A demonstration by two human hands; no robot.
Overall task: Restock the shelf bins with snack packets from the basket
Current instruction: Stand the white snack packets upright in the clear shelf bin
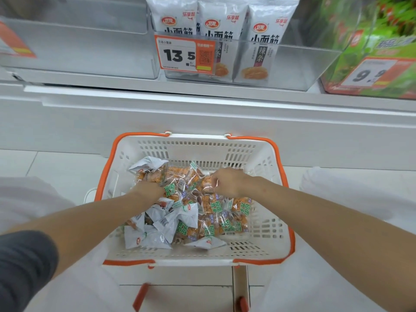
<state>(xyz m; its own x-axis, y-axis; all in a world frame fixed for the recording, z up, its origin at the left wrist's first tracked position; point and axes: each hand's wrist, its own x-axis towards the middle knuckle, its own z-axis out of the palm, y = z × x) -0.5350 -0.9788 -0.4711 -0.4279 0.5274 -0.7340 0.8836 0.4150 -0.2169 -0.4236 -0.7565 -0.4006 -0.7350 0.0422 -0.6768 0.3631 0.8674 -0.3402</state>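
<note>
Forearms reach into the basket [202, 152]: right hand [227, 182] pinches a snack packet [206, 184], left hand [148, 190] grip obscured among packets; shelf bin [292, 61] lies above, straight ahead.

Snack packets [209, 224] lay heaped in the basket [198, 140]; left hand [150, 189] at the heap's ten o'clock, right hand [227, 181] at one; shelf bin [292, 61] stood beyond at twelve.

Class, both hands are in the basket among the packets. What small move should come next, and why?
Probably lift the right hand with the clear packets its fingers curl on; the left hand lies among packets too, and nothing has left the basket yet.
</note>
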